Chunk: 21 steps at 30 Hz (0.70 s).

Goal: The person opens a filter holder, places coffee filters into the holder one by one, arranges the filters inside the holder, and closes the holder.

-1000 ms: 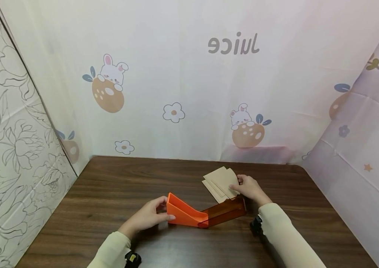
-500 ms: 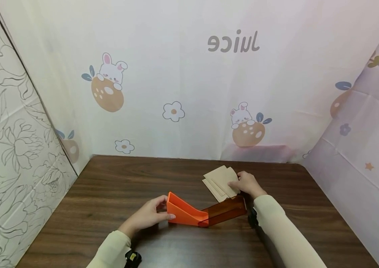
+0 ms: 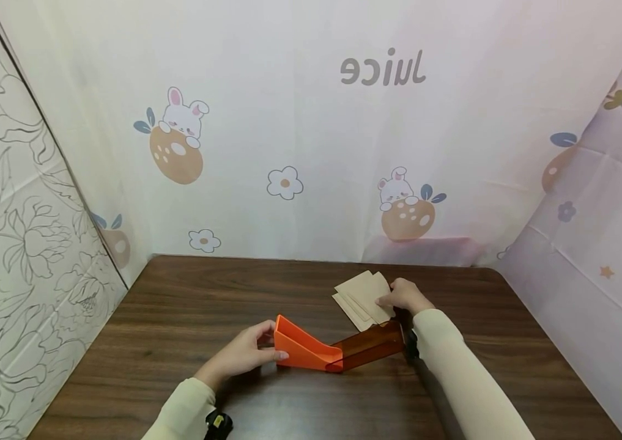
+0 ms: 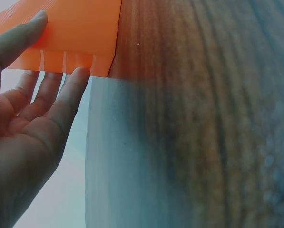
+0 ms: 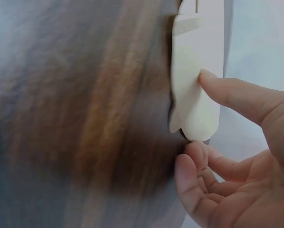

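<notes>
My left hand (image 3: 241, 354) holds the left end of an orange plastic box (image 3: 302, 347), thumb on the near side and fingers behind it. The box has a sloping open top and stands on the table. A translucent brown cover (image 3: 372, 345) extends from its low right end, swung open. Beyond the cover lies a loose, fanned stack of beige paper pieces (image 3: 362, 299). My right hand (image 3: 408, 296) is at the stack's right edge. In the right wrist view its thumb presses the top beige piece (image 5: 194, 90) while the other fingers curl at the lower edge.
Everything rests on a dark wood-grain table (image 3: 222, 287). A printed curtain (image 3: 299, 134) hangs behind its back edge, with further cloth along the left and right sides. Small black devices (image 3: 218, 423) are worn at the wrists.
My right hand and forearm have shifted slightly inward and away from me along the edge of the paper stack. The left hand and orange box stay put.
</notes>
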Motion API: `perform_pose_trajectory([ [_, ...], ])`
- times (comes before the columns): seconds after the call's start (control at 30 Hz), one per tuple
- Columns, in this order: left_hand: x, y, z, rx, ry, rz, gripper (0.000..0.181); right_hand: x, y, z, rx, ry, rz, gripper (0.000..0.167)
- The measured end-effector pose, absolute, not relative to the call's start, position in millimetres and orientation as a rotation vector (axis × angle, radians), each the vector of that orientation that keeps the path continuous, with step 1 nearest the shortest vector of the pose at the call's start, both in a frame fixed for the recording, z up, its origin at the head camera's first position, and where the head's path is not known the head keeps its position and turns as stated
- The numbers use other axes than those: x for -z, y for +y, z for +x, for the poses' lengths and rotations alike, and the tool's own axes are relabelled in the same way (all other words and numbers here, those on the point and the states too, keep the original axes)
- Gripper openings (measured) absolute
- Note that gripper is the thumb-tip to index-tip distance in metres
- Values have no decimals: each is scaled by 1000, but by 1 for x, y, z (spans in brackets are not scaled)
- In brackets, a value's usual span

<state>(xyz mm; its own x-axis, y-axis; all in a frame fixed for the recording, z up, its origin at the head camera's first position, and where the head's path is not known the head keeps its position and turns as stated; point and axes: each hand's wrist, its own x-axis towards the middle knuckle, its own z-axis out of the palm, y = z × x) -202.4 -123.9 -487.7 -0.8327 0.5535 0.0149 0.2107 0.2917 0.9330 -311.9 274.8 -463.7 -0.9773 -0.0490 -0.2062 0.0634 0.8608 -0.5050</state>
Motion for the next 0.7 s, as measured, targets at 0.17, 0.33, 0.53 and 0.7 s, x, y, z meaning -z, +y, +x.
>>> perform_pose_trajectory([
  [0.17, 487, -124, -203, -1550, 2254, 697, 31, 464, 275, -317, 769, 2790, 14, 63],
  [0.33, 487, -124, -203, -1558, 2244, 692, 32, 464, 277, -317, 811, 2761, 19, 53],
  [0.53, 489, -124, -204, -1556, 2244, 694, 32, 465, 281, -317, 874, 2714, 26, 60],
  [0.7, 490, -124, -205, -1550, 2252, 697, 32, 467, 281, -316, 904, 2687, 27, 60],
])
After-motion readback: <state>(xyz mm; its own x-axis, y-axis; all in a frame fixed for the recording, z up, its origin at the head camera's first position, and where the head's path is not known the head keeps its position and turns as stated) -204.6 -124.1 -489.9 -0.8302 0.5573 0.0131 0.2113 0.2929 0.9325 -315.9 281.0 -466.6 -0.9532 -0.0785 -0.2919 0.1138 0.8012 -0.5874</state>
